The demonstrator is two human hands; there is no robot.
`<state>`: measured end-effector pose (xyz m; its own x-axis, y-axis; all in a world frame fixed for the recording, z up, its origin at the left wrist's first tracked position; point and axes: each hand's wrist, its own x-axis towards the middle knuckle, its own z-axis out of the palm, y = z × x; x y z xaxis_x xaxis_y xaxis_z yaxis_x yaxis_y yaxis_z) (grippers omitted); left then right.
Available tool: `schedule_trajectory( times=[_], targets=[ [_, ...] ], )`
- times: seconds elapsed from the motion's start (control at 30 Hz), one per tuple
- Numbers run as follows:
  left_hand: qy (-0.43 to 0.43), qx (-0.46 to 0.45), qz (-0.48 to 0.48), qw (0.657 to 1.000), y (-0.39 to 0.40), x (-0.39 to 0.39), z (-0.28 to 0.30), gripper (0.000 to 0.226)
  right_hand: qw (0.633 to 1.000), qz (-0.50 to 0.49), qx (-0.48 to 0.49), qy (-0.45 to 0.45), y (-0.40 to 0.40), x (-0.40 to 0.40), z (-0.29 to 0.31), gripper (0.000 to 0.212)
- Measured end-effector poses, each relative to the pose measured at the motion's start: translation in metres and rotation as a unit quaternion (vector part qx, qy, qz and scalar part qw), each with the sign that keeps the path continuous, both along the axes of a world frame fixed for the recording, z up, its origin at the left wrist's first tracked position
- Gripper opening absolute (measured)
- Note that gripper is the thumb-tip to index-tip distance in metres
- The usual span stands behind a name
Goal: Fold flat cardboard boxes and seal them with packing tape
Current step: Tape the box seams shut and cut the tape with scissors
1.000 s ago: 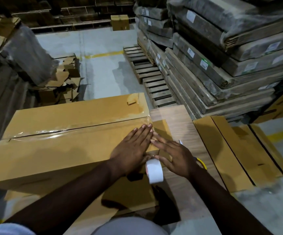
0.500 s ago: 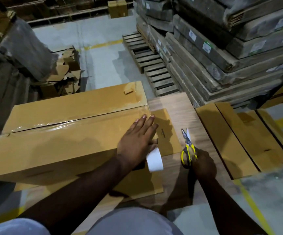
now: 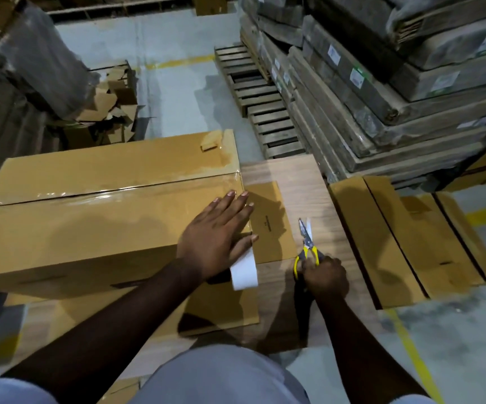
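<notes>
Hard to make out the tape roll (image 3: 244,272): only a white curved band peeking out from under the left hand (image 3: 217,235) at the box's near right corner, rest hidden by the palm. Big cardboard box (image 3: 90,228) cut off at the left edge, long axis running left to right, clear tape shining along the top seam. Left hand flat on the box top by that right end, fingers straight and spread, pressing down. Just right of the box, on the wooden board (image 3: 288,170), yellow-handled scissors (image 3: 308,243) pointing away, blades slightly parted; handles mostly buried in the right hand (image 3: 325,277), fingers curled round them. Flat cardboard sheets (image 3: 396,243) further right of the box, long edges running away. Small folded scrap (image 3: 209,141) on the box's far right corner.
</notes>
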<state>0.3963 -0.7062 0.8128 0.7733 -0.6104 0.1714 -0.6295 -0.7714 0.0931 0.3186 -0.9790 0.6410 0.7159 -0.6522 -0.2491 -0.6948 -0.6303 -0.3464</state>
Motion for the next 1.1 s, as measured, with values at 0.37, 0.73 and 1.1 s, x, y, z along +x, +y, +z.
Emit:
schedule_trajectory(
  times=[0.37,0.73,1.1],
  targets=[
    [0.053,-0.403,0.249,0.879,-0.002,-0.099,-0.036,0.025,0.974,0.101,0.202,0.017,-0.045,0.013,-0.004,0.043],
    [0.387,-0.535,0.401,0.635,-0.035,-0.073,-0.035,0.039,0.819,0.347,0.455,-0.037,-0.057,0.021,0.091,0.088],
    [0.453,-0.549,0.391,0.584,-0.036,-0.065,-0.024,0.027,0.803,0.424,0.404,0.109,-0.081,0.05,0.134,0.093]
  ],
)
